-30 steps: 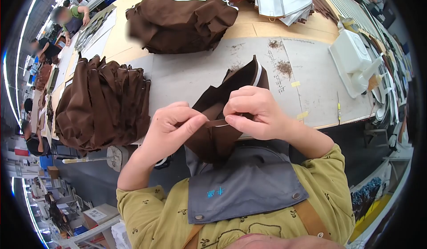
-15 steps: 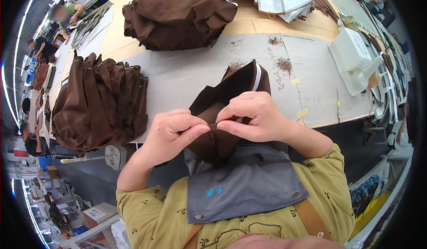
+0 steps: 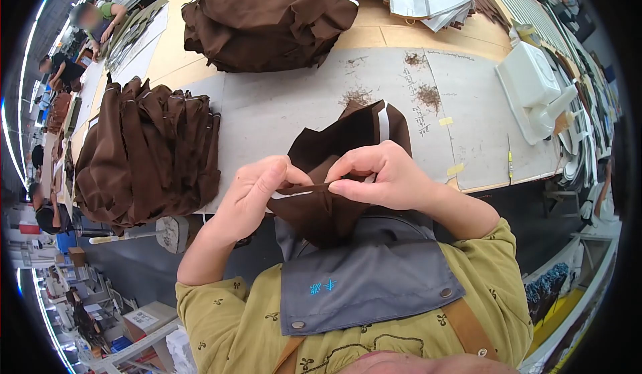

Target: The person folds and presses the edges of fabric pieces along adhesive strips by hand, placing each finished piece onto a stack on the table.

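A brown fabric piece [image 3: 334, 217] with white strips hangs in front of my apron, its upper part spread open over the table edge. My right hand [image 3: 378, 177] pinches the near edge of this piece between thumb and index finger. At the same edge, to the left, my left hand [image 3: 257, 187] has curled fingers on the cloth, with the fingertips hidden behind it and the thumb raised. A short white strip shows on the edge just below the left fingers.
A stack of folded brown fabric [image 3: 147, 153] lies at the left, and a large brown bundle [image 3: 271, 23] at the back. White pieces [image 3: 428, 0] are piled behind. On the right are a white plastic container [image 3: 531, 86] and a yellow pen-like tool [image 3: 510, 163]. Thread scraps [image 3: 428, 96] litter the table.
My left thumb has lifted from its pinch and the fingers have gone behind the cloth edge, exposing a white strip. My right hand keeps its pinch, nearly in place.
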`<state>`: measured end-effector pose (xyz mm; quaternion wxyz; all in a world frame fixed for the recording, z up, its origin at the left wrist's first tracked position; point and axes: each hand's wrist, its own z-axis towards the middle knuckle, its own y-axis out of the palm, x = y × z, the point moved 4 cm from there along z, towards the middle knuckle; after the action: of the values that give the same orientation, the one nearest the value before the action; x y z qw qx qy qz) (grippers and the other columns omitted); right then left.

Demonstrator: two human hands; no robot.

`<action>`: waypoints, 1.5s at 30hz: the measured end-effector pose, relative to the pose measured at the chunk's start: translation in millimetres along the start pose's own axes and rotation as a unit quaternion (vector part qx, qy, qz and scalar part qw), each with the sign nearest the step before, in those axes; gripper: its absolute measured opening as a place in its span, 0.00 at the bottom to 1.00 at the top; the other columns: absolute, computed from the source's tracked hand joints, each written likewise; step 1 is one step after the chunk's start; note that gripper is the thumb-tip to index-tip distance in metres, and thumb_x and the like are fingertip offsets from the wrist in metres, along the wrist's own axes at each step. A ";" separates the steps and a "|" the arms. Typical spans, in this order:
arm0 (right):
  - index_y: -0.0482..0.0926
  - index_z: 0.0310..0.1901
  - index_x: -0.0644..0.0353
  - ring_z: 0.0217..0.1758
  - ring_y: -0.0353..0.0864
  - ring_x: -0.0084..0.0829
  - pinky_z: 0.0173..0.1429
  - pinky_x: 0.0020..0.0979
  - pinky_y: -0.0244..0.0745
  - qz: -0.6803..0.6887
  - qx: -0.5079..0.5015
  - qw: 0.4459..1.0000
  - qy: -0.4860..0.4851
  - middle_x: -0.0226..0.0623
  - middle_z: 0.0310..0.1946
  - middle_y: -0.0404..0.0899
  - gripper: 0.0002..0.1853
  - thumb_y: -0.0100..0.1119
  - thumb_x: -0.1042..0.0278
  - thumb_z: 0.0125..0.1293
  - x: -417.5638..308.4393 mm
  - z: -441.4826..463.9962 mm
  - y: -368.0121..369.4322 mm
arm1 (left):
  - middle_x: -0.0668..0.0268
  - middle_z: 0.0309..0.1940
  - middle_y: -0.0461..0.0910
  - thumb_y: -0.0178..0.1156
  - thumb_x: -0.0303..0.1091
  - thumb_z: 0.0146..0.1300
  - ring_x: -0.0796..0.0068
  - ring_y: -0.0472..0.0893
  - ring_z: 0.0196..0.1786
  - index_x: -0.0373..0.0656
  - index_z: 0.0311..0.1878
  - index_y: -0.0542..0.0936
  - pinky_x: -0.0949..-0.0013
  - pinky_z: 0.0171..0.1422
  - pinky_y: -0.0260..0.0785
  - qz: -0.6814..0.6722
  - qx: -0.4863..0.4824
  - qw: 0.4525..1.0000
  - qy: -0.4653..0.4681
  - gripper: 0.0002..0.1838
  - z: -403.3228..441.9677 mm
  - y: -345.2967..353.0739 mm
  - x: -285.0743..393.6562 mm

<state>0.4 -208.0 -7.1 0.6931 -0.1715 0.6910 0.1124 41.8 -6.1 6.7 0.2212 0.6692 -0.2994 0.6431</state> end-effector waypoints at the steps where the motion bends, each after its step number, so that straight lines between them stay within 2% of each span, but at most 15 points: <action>1: 0.85 0.42 0.62 0.32 0.75 0.11 0.38 0.18 0.72 0.000 -0.001 1.000 0.001 0.25 0.31 0.84 0.08 0.66 0.68 0.66 0.6 0.2 -0.8 | 0.66 0.29 0.77 0.49 0.39 0.77 0.78 0.76 0.34 0.36 0.38 0.84 0.70 0.40 0.67 0.006 -0.002 1.000 0.008 0.19 1.0 -0.4 -0.3; 5: 0.85 0.43 0.62 0.33 0.75 0.10 0.38 0.18 0.72 0.024 -0.013 1.000 0.003 0.23 0.33 0.84 0.08 0.66 0.68 0.67 5.0 0.9 -3.0 | 0.68 0.29 0.75 0.50 0.39 0.77 0.79 0.73 0.33 0.36 0.39 0.84 0.72 0.39 0.65 0.100 -0.017 0.993 0.056 0.18 3.4 -2.6 -3.6; 14: 0.85 0.43 0.63 0.35 0.74 0.10 0.40 0.17 0.70 0.088 -0.037 0.995 0.018 0.23 0.35 0.83 0.08 0.66 0.68 0.68 16.2 0.3 -5.4 | 0.71 0.27 0.74 0.62 0.26 0.68 0.82 0.69 0.31 0.37 0.34 0.82 0.75 0.36 0.60 0.115 -0.009 0.992 0.058 0.05 1.9 4.1 1.3; 24: 0.84 0.44 0.63 0.36 0.75 0.11 0.41 0.18 0.70 0.086 -0.041 0.995 0.023 0.24 0.35 0.83 0.09 0.65 0.67 0.68 15.5 -0.2 -4.7 | 0.70 0.24 0.74 0.67 0.26 0.64 0.80 0.71 0.27 0.39 0.37 0.85 0.73 0.32 0.62 0.157 0.026 0.981 0.111 0.01 1.5 11.8 0.2; 30: 0.84 0.43 0.63 0.36 0.76 0.12 0.40 0.19 0.70 0.023 -0.013 1.000 -0.003 0.26 0.34 0.83 0.10 0.68 0.65 0.67 9.4 1.9 -2.9 | 0.68 0.27 0.79 0.68 0.27 0.63 0.80 0.75 0.30 0.40 0.37 0.85 0.74 0.35 0.66 0.136 0.037 0.986 0.089 0.02 3.9 11.5 -3.9; 33: 0.85 0.41 0.63 0.36 0.76 0.12 0.40 0.19 0.70 0.011 0.008 0.999 0.037 0.24 0.34 0.83 0.10 0.69 0.65 0.66 9.0 0.7 -4.4 | 0.68 0.32 0.82 0.67 0.26 0.64 0.77 0.77 0.38 0.40 0.39 0.85 0.73 0.41 0.68 0.205 0.005 0.976 0.074 0.02 8.8 10.4 -1.0; 35: 0.85 0.41 0.63 0.36 0.76 0.12 0.39 0.19 0.70 0.050 0.046 0.997 0.024 0.24 0.34 0.83 0.08 0.68 0.67 0.66 11.5 -0.4 -3.6 | 0.67 0.36 0.81 0.66 0.28 0.64 0.71 0.75 0.49 0.41 0.44 0.84 0.68 0.50 0.67 0.223 0.069 0.955 0.180 0.06 10.0 12.9 9.7; 36: 0.85 0.40 0.63 0.36 0.75 0.12 0.39 0.19 0.70 0.089 0.084 0.992 0.014 0.24 0.34 0.83 0.07 0.68 0.68 0.66 12.2 -0.3 -5.0 | 0.64 0.46 0.79 0.68 0.36 0.63 0.63 0.72 0.55 0.40 0.55 0.79 0.63 0.59 0.64 0.287 0.166 0.927 0.177 0.19 3.6 12.5 18.1; 37: 0.85 0.40 0.62 0.36 0.75 0.12 0.40 0.19 0.70 0.058 0.151 0.987 -0.021 0.24 0.34 0.83 0.04 0.67 0.72 0.67 9.1 -0.2 -9.5 | 0.64 0.46 0.79 0.68 0.36 0.63 0.63 0.72 0.55 0.40 0.55 0.79 0.63 0.59 0.64 0.292 0.172 0.924 0.176 0.19 -1.0 10.1 12.9; 39: 0.84 0.41 0.62 0.37 0.76 0.12 0.41 0.19 0.71 0.132 0.230 0.963 -0.036 0.25 0.34 0.82 0.03 0.65 0.73 0.68 9.7 0.3 -20.9 | 0.59 0.56 0.75 0.73 0.47 0.58 0.60 0.73 0.56 0.38 0.63 0.71 0.61 0.63 0.63 0.310 0.310 0.831 0.342 0.36 -21.1 0.2 8.9; 40: 0.83 0.42 0.62 0.37 0.76 0.12 0.42 0.19 0.71 0.162 0.249 0.953 -0.063 0.25 0.34 0.82 0.03 0.64 0.74 0.69 7.2 1.0 -24.0 | 0.55 0.62 0.72 0.76 0.55 0.52 0.59 0.73 0.59 0.36 0.67 0.67 0.58 0.65 0.62 0.340 0.257 0.836 0.346 0.47 -21.6 11.0 7.7; 41: 0.82 0.42 0.62 0.37 0.76 0.12 0.42 0.19 0.71 0.192 0.265 0.941 -0.088 0.25 0.35 0.81 0.03 0.64 0.74 0.69 3.6 2.3 -25.9 | 0.52 0.62 0.71 0.77 0.57 0.49 0.55 0.72 0.64 0.37 0.68 0.67 0.54 0.68 0.61 0.327 0.188 0.889 0.261 0.50 -17.6 28.6 -0.6; 42: 0.81 0.43 0.63 0.37 0.76 0.12 0.42 0.18 0.71 0.194 0.274 0.934 -0.122 0.26 0.35 0.81 0.04 0.63 0.75 0.70 -2.2 3.0 -24.5 | 0.53 0.64 0.71 0.77 0.59 0.47 0.53 0.71 0.67 0.37 0.69 0.66 0.50 0.70 0.59 0.407 0.166 0.878 0.187 0.53 -13.0 47.7 4.0; 43: 0.81 0.43 0.63 0.37 0.76 0.12 0.42 0.18 0.71 0.198 0.261 0.936 -0.126 0.26 0.35 0.81 0.04 0.63 0.75 0.70 -5.3 4.0 -21.0 | 0.56 0.61 0.74 0.75 0.47 0.54 0.53 0.72 0.67 0.41 0.72 0.64 0.45 0.73 0.56 0.420 0.158 0.879 0.160 0.46 -4.4 57.9 -5.3; 45: 0.80 0.43 0.62 0.37 0.76 0.13 0.43 0.18 0.71 0.162 0.267 0.934 -0.171 0.26 0.35 0.81 0.04 0.63 0.76 0.70 -13.5 1.9 -18.2 | 0.55 0.53 0.79 0.66 0.24 0.55 0.54 0.80 0.56 0.43 0.66 0.71 0.51 0.66 0.67 0.470 0.184 0.841 0.194 0.33 8.5 48.0 -17.6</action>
<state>9.0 -222.9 7.8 0.7935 0.1559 0.5850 0.0621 15.2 -44.6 -15.7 -0.1811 0.3381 -0.4048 0.8301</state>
